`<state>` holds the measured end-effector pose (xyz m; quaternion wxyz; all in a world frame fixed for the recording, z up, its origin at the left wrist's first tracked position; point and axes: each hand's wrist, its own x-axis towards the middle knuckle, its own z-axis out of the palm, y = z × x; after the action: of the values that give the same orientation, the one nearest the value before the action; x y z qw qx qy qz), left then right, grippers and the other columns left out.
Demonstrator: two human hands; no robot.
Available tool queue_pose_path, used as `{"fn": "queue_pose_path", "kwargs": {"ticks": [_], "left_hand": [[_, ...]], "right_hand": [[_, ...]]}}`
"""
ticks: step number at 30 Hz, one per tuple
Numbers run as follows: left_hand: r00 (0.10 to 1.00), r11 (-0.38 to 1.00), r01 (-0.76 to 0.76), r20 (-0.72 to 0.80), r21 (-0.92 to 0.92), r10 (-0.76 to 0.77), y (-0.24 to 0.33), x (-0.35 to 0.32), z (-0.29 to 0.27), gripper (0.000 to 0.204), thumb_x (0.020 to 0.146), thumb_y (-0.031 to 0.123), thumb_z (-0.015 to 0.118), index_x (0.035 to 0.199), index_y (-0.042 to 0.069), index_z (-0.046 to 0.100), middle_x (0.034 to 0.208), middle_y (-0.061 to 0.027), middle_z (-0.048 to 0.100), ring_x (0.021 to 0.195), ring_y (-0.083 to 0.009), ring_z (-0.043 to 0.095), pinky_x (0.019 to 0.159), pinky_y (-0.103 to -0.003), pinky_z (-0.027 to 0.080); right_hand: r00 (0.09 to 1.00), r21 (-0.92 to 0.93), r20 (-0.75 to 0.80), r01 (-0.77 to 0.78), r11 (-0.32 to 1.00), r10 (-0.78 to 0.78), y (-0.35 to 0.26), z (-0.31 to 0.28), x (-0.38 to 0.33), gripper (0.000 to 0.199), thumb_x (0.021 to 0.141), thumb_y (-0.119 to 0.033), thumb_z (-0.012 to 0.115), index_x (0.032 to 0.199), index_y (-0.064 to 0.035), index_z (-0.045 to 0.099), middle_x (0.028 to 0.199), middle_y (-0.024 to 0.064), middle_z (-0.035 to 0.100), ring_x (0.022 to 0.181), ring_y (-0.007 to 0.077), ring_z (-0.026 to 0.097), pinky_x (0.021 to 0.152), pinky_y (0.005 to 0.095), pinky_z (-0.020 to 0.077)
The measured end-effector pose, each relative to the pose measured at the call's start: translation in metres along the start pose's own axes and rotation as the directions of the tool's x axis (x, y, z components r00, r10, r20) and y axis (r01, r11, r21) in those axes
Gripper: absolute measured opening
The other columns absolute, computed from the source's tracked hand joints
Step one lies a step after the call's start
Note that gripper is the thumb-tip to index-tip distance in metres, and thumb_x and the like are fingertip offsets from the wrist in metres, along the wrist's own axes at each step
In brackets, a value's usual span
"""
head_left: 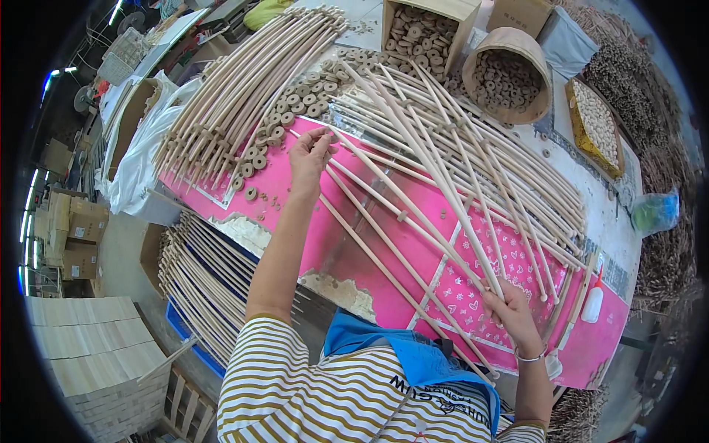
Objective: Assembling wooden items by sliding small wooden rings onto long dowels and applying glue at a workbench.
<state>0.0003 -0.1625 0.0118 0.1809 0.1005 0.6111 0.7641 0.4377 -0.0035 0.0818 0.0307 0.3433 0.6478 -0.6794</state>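
My left hand (pixel 309 155) is closed in a pinch at the far end of a thin pale wooden rod (pixel 395 192). Whether a small piece is also between those fingers is hidden. That rod slants down to my right hand (pixel 509 311), whose fingers wrap around the near ends of a few wooden rods. Upward from the right hand, another long rod (pixel 443 177) fans out over the pile. Several loose rods lie on the pink table cover (pixel 325 244) between my hands, one carrying a small wooden ring (pixel 402 216).
Wooden rings (pixel 299 96) lie scattered beyond my left hand, beside a rod stack (pixel 244 96). A box (pixel 432 11) and a round tub (pixel 509 44) hold more rings. A yellow-sided tray (pixel 591 136) contains small pale pieces. At right stands a white squeeze bottle (pixel 592 304).
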Motion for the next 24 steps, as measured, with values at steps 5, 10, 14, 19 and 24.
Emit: {"fn": "queue_pose_path", "kwargs": {"ticks": [5,10,14,19,24], "left_hand": [[0.995,0.994,-0.103,0.009,0.041,0.103,-0.009,0.009,0.002,0.02,0.095,0.006,0.066,0.114,0.0,0.066,0.094,-0.0051,0.071,0.075,-0.0077,0.064,0.061,-0.019,0.046],[0.949,0.92,-0.314,0.044,0.234,0.312,-0.014,0.01,0.002,0.022,0.093,0.002,0.065,0.115,0.003,0.067,0.092,-0.0022,0.071,0.074,-0.0063,0.062,0.064,-0.021,0.048],[0.916,0.826,-0.388,0.074,0.409,0.394,-0.006,-0.004,0.013,0.023,0.091,0.001,0.067,0.115,0.004,0.069,0.091,-0.0018,0.071,0.073,-0.0062,0.062,0.065,-0.023,0.05],[0.853,0.712,-0.522,0.305,0.471,0.423,0.0,-0.057,0.075,0.026,0.09,0.003,0.067,0.115,0.007,0.069,0.094,-0.0089,0.072,0.076,-0.0161,0.069,0.07,-0.03,0.055],[0.862,0.852,-0.445,0.39,0.275,0.324,0.001,-0.078,0.115,0.025,0.093,0.006,0.063,0.118,0.005,0.068,0.095,-0.0076,0.073,0.079,-0.0166,0.07,0.069,-0.029,0.054]], "right_hand": [[1.0,0.001,-0.006,0.011,1.0,-0.011,0.012,-0.005,-0.001,0.03,0.101,-0.015,0.061,0.127,-0.0009,0.062,0.072,-0.0038,0.055,0.058,0.0025,0.047,0.05,0.0193,0.0339],[1.0,-0.014,-0.023,0.001,1.0,-0.001,0.006,-0.001,0.0,0.03,0.101,-0.015,0.061,0.126,-0.0008,0.062,0.072,-0.0039,0.055,0.058,0.0026,0.048,0.05,0.0192,0.0344],[0.996,0.012,-0.071,-0.058,0.998,0.059,0.002,0.0,0.004,0.028,0.1,-0.016,0.062,0.124,-0.0008,0.063,0.072,-0.0041,0.055,0.059,0.0029,0.049,0.051,0.019,0.0354],[0.973,-0.124,-0.15,0.158,0.98,-0.176,-0.017,0.008,0.034,0.024,0.099,-0.014,0.062,0.12,-0.0012,0.064,0.07,-0.0048,0.054,0.059,0.0035,0.049,0.052,0.0217,0.0382],[0.851,-0.478,-0.316,0.24,0.845,-0.421,-0.059,-0.013,0.071,0.021,0.097,-0.012,0.062,0.113,-0.001,0.068,0.07,0.0032,0.061,0.063,0.0104,0.055,0.058,0.0288,0.0446]]}}
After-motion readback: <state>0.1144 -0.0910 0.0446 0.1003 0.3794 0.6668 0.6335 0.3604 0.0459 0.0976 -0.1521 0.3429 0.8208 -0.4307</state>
